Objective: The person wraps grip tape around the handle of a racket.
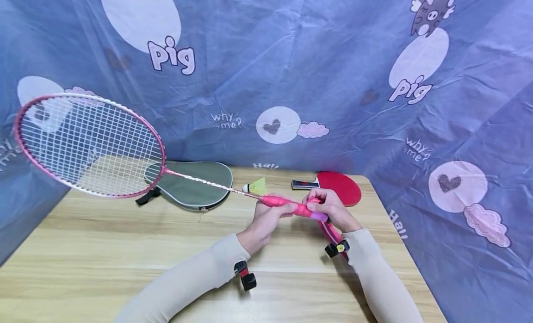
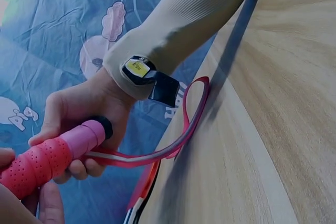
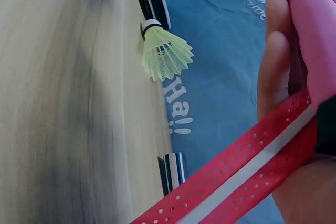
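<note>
A badminton racket with a pink and white frame is held up over the table, its head toward the left. My left hand grips its handle, where perforated red-pink overgrip covers most of the length. At the butt end a smooth light-pink stretch shows beside a black end cap. My right hand is at that end, its thumb and fingers pinching the overgrip tape. A loose length with a pale centre strip hangs from there in a curl toward the table.
Behind the handle lies a yellow shuttlecock with a white base. A green-grey paddle case lies left of it, and a red table tennis paddle to the right. Blue printed cloth hangs along the wooden table's back and sides.
</note>
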`<state>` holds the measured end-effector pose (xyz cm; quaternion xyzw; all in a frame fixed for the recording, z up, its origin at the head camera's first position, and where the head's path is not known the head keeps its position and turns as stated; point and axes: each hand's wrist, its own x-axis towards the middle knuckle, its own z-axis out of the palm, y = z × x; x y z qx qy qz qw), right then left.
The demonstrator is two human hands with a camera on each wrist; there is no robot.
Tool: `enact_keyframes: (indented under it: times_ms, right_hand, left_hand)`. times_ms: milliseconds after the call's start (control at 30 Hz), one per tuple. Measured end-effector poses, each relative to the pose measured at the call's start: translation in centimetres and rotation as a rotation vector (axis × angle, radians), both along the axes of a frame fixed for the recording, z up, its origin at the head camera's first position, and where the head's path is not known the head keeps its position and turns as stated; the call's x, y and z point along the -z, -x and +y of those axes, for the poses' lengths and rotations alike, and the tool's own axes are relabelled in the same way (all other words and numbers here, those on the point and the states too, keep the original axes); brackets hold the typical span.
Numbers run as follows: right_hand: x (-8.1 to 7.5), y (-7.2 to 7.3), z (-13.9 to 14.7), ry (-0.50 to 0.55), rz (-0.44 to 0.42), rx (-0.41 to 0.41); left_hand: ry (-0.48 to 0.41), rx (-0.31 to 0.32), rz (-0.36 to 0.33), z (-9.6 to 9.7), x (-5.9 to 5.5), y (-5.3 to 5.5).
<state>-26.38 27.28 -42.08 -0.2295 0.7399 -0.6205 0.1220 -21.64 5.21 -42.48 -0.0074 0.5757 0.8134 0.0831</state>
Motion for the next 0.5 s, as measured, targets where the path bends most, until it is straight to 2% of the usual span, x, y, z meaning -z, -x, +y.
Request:
enact_keyframes:
  times_ms: [233,367,500]
  right_hand:
    - [0.07,0.08,0.32,0.073,-0.067,-0.006]
    - [0.27,0.18,0.37,0.125,-0.091,-0.056]
    - [0.57,0.32,0.49,0.201,-0.150,-0.133]
  left_hand:
    - [0.068,0.052,0.008,-0.03,0.16,-0.03]
    - [0.057,0.077,0.031,-0.17,0.12,0.04]
    - [0.041,0.098,0.055,-0.38,0.13,0.28]
